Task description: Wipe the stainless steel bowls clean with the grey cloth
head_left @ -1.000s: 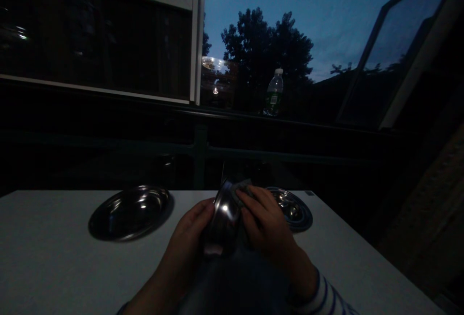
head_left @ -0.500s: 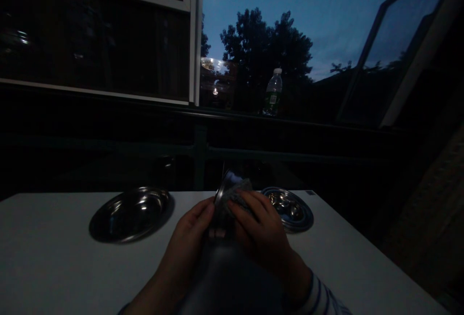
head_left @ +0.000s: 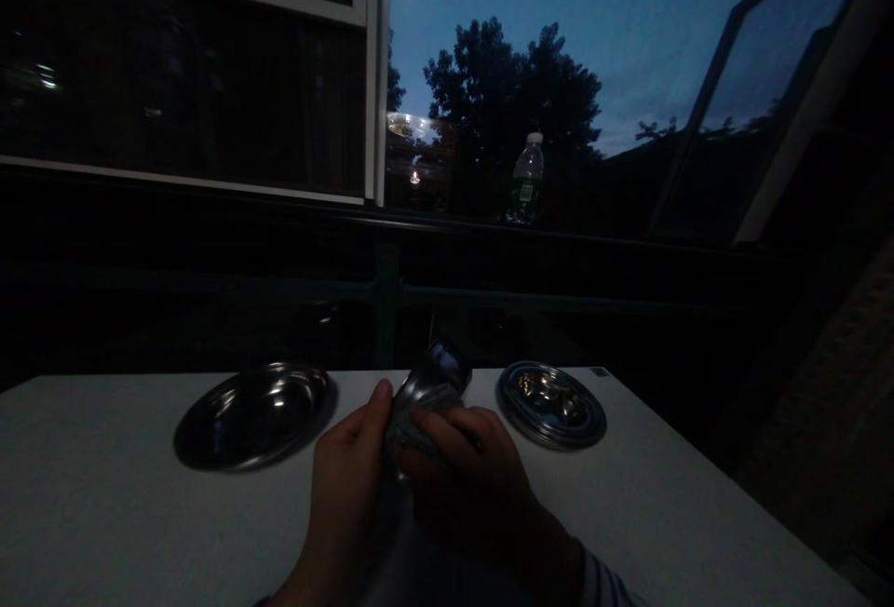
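My left hand (head_left: 353,467) grips the left edge of a shiny metal dish (head_left: 447,365), thumb up along its rim. The dish is held tilted above the near part of the white table (head_left: 140,514); its lower part is hidden by my hands. My right hand (head_left: 467,467) has its fingers bent over a greyish cloth (head_left: 426,407) and presses it against the dish's face. Dim light hides whether that is a cloth or a pad. To the left lies a wide metal plate (head_left: 255,421). Right of my hands sits a small stack of metal plates (head_left: 551,407).
Beyond the table is a window with a dark sill (head_left: 447,223). A plastic bottle (head_left: 526,181) with a white cap and green label stands there. An open window pane (head_left: 754,95) angles in at the right. A patterned curtain-like surface (head_left: 831,402) hangs beside the table.
My right hand has moved down and left across the dish with the cloth, uncovering more of its upper part. The left hand has shifted slightly, its thumb now pointing up.
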The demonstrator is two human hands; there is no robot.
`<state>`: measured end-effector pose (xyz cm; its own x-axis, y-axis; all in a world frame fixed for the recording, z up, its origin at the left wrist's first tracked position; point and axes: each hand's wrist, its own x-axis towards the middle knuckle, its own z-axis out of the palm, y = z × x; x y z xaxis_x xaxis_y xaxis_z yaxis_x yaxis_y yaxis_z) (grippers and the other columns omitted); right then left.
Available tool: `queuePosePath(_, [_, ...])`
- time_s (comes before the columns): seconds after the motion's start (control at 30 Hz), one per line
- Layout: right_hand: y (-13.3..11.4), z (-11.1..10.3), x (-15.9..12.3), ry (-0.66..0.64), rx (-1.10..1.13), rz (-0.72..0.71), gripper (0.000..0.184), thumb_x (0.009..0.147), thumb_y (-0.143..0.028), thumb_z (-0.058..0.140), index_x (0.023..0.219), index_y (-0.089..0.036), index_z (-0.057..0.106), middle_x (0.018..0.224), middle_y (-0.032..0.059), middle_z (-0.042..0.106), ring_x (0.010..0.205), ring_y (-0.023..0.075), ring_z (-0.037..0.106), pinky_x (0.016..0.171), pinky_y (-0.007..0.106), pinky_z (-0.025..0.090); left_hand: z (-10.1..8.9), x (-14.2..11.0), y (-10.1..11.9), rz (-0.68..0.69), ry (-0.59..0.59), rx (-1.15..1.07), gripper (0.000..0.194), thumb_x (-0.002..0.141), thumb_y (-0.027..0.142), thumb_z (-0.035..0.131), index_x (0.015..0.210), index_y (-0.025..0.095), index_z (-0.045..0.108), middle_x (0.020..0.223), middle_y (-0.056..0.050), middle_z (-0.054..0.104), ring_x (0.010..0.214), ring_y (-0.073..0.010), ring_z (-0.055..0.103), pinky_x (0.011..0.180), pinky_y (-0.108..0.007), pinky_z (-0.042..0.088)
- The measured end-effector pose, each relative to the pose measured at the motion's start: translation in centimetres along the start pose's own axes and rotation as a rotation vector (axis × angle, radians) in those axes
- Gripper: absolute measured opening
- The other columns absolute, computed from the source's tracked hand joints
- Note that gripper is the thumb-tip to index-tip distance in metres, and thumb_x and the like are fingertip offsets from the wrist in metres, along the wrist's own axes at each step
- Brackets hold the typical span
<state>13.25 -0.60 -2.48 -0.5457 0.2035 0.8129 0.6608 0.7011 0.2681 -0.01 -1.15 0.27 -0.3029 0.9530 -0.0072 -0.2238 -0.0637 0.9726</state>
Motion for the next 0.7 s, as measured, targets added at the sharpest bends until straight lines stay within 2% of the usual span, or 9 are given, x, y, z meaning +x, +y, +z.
queuePosePath(0.1, [0.4,-0.3,0.3,0.042,0.027,0.118,0.028,0.084,-0.024,0.044,0.109,-0.020,0.056,0.110,0.0069,0.058,0.094,0.0223,0.048,0.074,0.037,0.044,0.1,-0.2,-0.1,0.018,-0.015,-0.014,0.039,0.064,0.049,0.065,0.045,0.016,0.054,0.044,0.003,0.049,0.046,-0.0109,0.043,0.046,-0.022,0.034])
queuePosePath(0.2, [1.9,-0.8,0.3,0.082,0.058,0.242,0.028,0.084,-0.020,0.043,0.108,-0.017,0.057,0.111,0.0098,0.056,0.099,0.0234,0.047,0.081,0.040,0.044,0.2,-0.5,-0.3,0.013,-0.058,0.012,0.040,0.066,0.048,0.063,0.044,0.016,0.053,0.042,0.003,0.048,0.044,-0.0110,0.041,0.044,-0.022,0.033])
queuePosePath(0.33, [4.1,-1.1,-0.2,0.066,0.176,0.464,0.031,0.085,-0.016,0.041,0.112,-0.018,0.055,0.111,0.0090,0.057,0.103,0.0213,0.049,0.085,0.040,0.044,0.1,-0.6,-0.7,-0.018,-0.098,0.020,0.040,0.065,0.050,0.063,0.044,0.016,0.054,0.041,0.002,0.048,0.044,-0.0117,0.043,0.044,-0.023,0.033])
queuePosePath(0.4, [4.5,-1.2,-0.3,0.060,0.203,0.522,0.031,0.085,-0.016,0.042,0.112,-0.019,0.056,0.109,0.0087,0.058,0.102,0.0207,0.051,0.085,0.041,0.044,0.1,-0.6,-0.7,-0.030,-0.095,0.011,0.039,0.064,0.049,0.063,0.046,0.016,0.057,0.043,0.002,0.050,0.045,-0.0119,0.044,0.044,-0.022,0.033])
queuePosePath(0.47, [4.2,-1.4,-0.2,0.068,0.183,0.498,0.031,0.085,-0.015,0.042,0.112,-0.018,0.056,0.109,0.0097,0.058,0.100,0.0211,0.051,0.084,0.041,0.044,0.2,-0.7,-0.5,-0.024,-0.070,0.006,0.037,0.064,0.047,0.065,0.045,0.016,0.058,0.042,0.003,0.049,0.044,-0.0111,0.043,0.043,-0.022,0.033])
queuePosePath(0.63, [2.6,-1.5,0.4,0.052,0.126,0.253,0.028,0.083,-0.017,0.044,0.105,-0.016,0.060,0.105,0.0098,0.058,0.097,0.0234,0.048,0.078,0.042,0.046,0.4,-0.9,-0.1,-0.042,-0.044,-0.024,0.034,0.064,0.045,0.066,0.047,0.015,0.059,0.044,0.002,0.053,0.045,-0.0119,0.046,0.045,-0.023,0.036])
queuePosePath(0.7, [2.7,-1.4,0.3,0.054,0.134,0.250,0.027,0.083,-0.016,0.044,0.103,-0.015,0.061,0.105,0.0095,0.059,0.096,0.0232,0.048,0.078,0.041,0.046,0.5,-0.9,-0.3,-0.066,-0.058,-0.029,0.035,0.064,0.046,0.065,0.049,0.015,0.060,0.046,0.001,0.054,0.047,-0.0126,0.047,0.046,-0.023,0.036])
